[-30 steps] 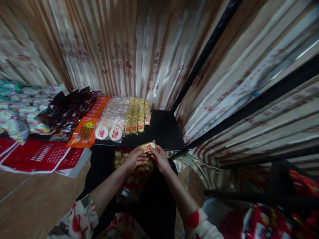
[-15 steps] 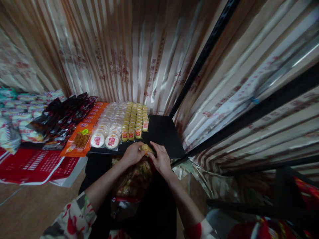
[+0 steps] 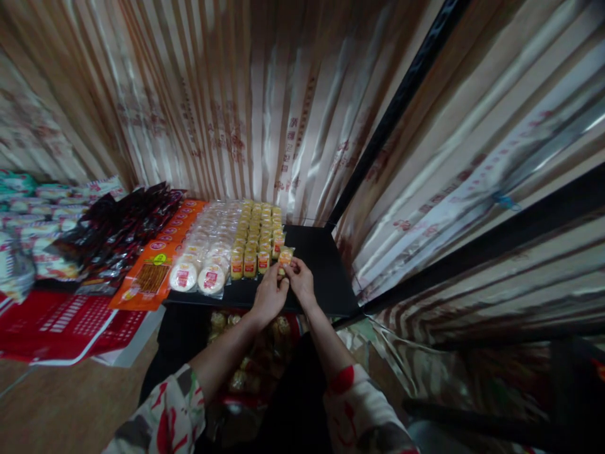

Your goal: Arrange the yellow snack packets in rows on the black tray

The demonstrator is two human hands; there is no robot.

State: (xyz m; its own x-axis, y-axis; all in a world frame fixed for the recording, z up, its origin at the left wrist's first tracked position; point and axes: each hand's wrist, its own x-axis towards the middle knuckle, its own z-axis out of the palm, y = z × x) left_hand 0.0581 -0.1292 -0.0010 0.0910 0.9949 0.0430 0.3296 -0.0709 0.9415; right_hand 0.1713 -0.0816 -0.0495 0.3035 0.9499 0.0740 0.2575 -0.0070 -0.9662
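Note:
Between the fingertips of my left hand [image 3: 271,292] and my right hand [image 3: 300,280] is a small wrapped yellow snack cake [image 3: 285,256] with an orange-red label. Both hands pinch its near end above the black shelf [image 3: 326,265]. Just left of it stand rows of the same wrapped snack cakes [image 3: 250,262], their labels facing me. Below my forearms, an open bag of more wrapped snack cakes [image 3: 246,372] rests at my lap, partly hidden by my arms and in dim light.
Left along the shelf lie clear-wrapped round white crackers [image 3: 211,279], an orange snack packet [image 3: 147,277], dark packets [image 3: 125,230] and white packets [image 3: 51,252]. A red printed sheet [image 3: 70,325] hangs off the front edge. A black post [image 3: 378,139] rises at the shelf's right corner before striped curtains [image 3: 265,94].
Both hands have moved up and forward from over the bag to the shelf, carrying the snack cake to the right end of the front row. The view has shifted slightly.

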